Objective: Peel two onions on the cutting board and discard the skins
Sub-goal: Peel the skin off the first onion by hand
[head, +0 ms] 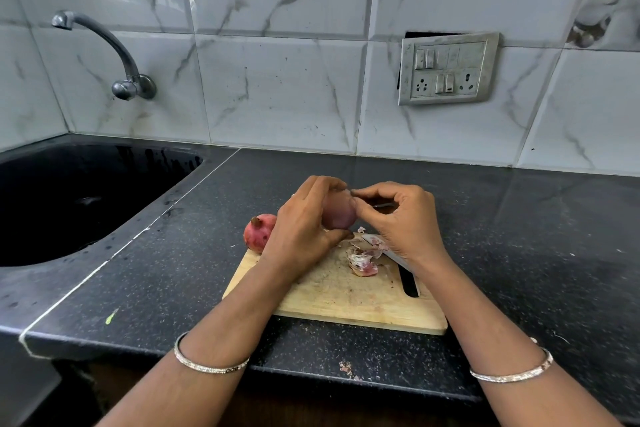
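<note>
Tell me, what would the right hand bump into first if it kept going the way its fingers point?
The onion held in the left hand. Fingertips of the right hand point left at it and seem to pinch at its top edge, though exact contact is hard to judge.

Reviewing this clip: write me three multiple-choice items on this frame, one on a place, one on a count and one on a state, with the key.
1. Where is the unpeeled onion? A in a bowl; B by the far left corner of the cutting board; C on a plate.
2. How many onions show? A one; B two; C three.
3. The knife is: A lying on the board; B held in the air; C in a drawer.
Key: 1 B, it sits at that corner. 2 B, it plus the held onion that the left hand grips. 3 A, its blade rests flat below the right hand, which pinches at the held onion's top.
</note>
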{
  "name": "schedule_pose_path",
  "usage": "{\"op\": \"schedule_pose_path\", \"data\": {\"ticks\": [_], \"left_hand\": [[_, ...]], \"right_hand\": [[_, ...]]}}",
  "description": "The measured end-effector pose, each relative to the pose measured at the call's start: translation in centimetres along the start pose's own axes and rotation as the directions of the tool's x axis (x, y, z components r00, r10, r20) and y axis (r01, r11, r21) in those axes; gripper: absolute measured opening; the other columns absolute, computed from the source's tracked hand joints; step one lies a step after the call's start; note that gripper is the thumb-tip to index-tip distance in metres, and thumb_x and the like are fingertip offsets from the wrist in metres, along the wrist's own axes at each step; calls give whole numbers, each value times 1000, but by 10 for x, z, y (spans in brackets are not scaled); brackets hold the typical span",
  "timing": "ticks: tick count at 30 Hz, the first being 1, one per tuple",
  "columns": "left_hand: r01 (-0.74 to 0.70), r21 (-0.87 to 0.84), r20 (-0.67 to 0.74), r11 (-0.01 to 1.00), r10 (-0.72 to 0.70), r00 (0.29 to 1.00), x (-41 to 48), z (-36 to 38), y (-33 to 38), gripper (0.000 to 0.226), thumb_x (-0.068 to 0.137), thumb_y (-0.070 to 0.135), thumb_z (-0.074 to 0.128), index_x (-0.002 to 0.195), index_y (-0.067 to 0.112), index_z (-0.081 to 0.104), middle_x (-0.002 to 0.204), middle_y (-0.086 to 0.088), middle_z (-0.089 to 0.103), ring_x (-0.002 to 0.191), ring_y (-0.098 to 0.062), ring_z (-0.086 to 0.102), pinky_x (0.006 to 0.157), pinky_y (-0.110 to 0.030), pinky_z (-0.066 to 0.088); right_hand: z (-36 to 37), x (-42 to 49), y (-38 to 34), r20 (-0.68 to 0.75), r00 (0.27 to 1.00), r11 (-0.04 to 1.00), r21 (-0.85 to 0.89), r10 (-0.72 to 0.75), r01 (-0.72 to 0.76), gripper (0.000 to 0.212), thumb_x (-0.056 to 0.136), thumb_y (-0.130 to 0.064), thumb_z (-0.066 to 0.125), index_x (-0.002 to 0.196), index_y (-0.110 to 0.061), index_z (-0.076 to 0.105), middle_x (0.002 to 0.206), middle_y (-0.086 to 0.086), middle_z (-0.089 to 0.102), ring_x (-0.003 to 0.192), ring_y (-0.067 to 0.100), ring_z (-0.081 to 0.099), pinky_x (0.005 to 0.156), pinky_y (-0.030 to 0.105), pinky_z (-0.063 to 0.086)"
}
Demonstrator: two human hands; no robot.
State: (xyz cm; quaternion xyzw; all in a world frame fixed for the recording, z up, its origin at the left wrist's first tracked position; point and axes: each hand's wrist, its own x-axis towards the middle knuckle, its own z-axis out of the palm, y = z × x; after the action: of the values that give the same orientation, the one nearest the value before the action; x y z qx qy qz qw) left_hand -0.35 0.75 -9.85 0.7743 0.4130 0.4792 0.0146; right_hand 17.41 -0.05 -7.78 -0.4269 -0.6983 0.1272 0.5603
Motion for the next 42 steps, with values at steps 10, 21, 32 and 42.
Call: {"op": "schedule_pose_path", "data": {"ticks": [10,21,32,42], "left_hand": [[-11,12,-1,1000,11,1000,-1,0,1,69,67,27,94,125,17,58,123,6,60,106,-9,58,89,-27,50],[-12,21,-8,1000,12,1000,-2,-1,-1,68,68,25,93,126,17,58,124,5,60,109,-12,59,91,-33,52],[-19,48,30,999,18,999,-2,0,-2,65,74,26,88,131,17,59,127,5,62,111,-10,59,92,-28,49],[-17,55,58,998,14,998,-3,1,0,67,75,29,87,133,18,55,129,4,59,112,-10,57,93,-32,49]], "right_hand": [[0,0,3,-25,996,995,-53,-89,87,9,82,-8,82,90,-12,83,80,-4,78,73,2,72,67,20,58],[-1,0,6,35,980,973,-112,-198,201,14,85,-9,81,99,-11,81,88,-3,79,81,0,73,72,21,59],[2,-1,10,112,916,841,-366,-386,399,16,88,-13,71,100,-8,79,80,3,75,68,17,69,60,35,59],[1,1,13,56,949,892,-328,-311,312,10,89,-8,73,96,-10,78,85,-2,74,74,10,68,68,34,59]]}}
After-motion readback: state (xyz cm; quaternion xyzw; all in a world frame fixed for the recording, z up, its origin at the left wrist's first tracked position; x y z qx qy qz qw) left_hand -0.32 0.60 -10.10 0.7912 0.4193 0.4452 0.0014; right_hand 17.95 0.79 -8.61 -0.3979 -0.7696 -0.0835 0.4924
